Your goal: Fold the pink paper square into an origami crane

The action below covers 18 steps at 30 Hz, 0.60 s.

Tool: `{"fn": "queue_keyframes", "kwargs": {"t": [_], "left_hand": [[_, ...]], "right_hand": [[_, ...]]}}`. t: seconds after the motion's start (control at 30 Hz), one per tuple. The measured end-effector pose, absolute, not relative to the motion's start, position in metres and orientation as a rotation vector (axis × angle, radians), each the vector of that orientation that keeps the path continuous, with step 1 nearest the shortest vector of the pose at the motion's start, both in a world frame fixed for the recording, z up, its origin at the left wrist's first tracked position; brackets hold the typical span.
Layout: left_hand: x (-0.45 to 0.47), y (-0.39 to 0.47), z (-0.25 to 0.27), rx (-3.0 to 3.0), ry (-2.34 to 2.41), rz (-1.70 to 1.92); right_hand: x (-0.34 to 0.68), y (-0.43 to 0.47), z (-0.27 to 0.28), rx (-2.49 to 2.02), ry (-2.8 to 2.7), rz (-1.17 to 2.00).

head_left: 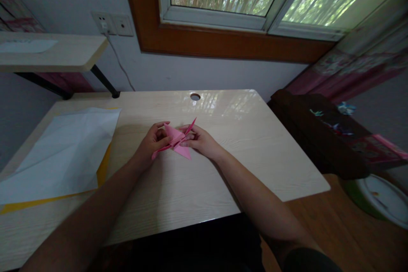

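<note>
A pink origami crane (174, 135) is held between my two hands just above the desk. Its wings spread to the upper left and lower right, and two narrow points stick out at the sides. My left hand (153, 141) closes on the crane's left side, thumb over the paper and index finger stretched out behind it. On the other side, my right hand (199, 140) pinches the folded paper near the upright point, with thumb in front. Some fingertips of both hands are hidden behind the paper.
White sheets (73, 148) over yellow paper (103, 168) lie on the desk (204, 187) at left. A raised shelf (73, 57) stands behind them. Near the back edge is a cable hole (195, 97). Dark furniture (306, 127) and a round bin (382, 197) are to the right.
</note>
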<state>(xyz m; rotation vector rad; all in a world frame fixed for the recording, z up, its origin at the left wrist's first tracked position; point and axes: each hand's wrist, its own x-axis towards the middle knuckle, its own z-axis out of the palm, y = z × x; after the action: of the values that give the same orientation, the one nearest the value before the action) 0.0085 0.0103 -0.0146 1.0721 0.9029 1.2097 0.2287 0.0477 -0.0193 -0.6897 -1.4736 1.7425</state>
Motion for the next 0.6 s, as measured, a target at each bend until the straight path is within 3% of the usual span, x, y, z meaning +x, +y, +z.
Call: {"fn": "queue_keyframes", "kwargs": {"t": [0.6], "left_hand": [[0.014, 0.008, -0.001, 0.959, 1.0, 1.28]], "right_hand": [[0.225, 0.046, -0.02, -0.692, -1.429, 1.629]]}}
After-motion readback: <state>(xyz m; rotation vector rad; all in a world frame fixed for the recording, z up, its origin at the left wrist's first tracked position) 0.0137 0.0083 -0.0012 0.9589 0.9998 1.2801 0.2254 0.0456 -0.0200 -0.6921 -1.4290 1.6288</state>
